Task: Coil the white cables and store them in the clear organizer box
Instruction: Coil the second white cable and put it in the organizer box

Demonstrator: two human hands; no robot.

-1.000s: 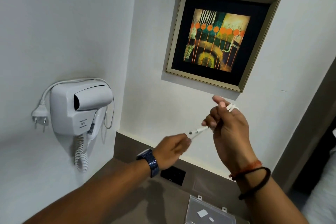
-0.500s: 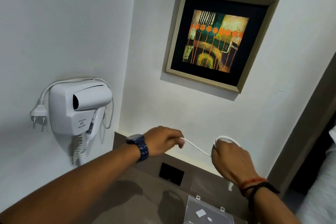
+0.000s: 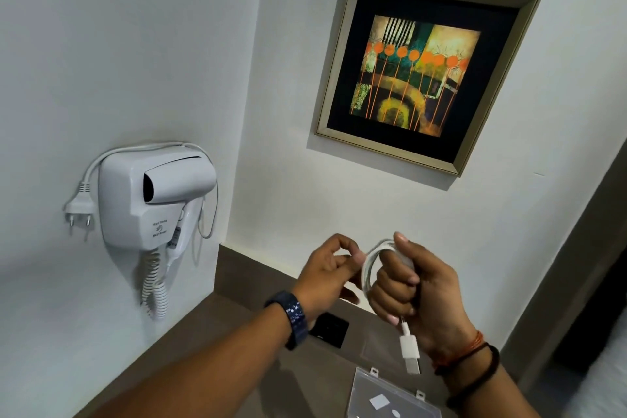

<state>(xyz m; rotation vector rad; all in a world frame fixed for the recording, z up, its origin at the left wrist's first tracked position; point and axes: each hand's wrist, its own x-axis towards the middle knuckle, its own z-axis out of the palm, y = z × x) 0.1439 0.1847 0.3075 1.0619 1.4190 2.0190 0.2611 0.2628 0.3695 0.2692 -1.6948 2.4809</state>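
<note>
A white cable (image 3: 369, 268) is wound in loops around the fingers of my right hand (image 3: 414, 295), which is closed on it. Its USB plug (image 3: 409, 348) hangs down below that fist. My left hand (image 3: 327, 270) sits just left of the loops, its thumb and fingers pinching the cable's edge. The clear organizer box (image 3: 383, 394) lies on the counter at the bottom edge, its lid up and only partly in view.
A white wall-mounted hair dryer (image 3: 152, 197) with a curly cord and a dangling plug hangs on the left wall. A framed picture (image 3: 424, 71) is on the far wall. A black socket plate (image 3: 330, 327) is set in the brown counter (image 3: 190, 349).
The straight stretch of cable between my hands has been wound up. My hands have come close together, and the USB plug now hangs below my right fist.
</note>
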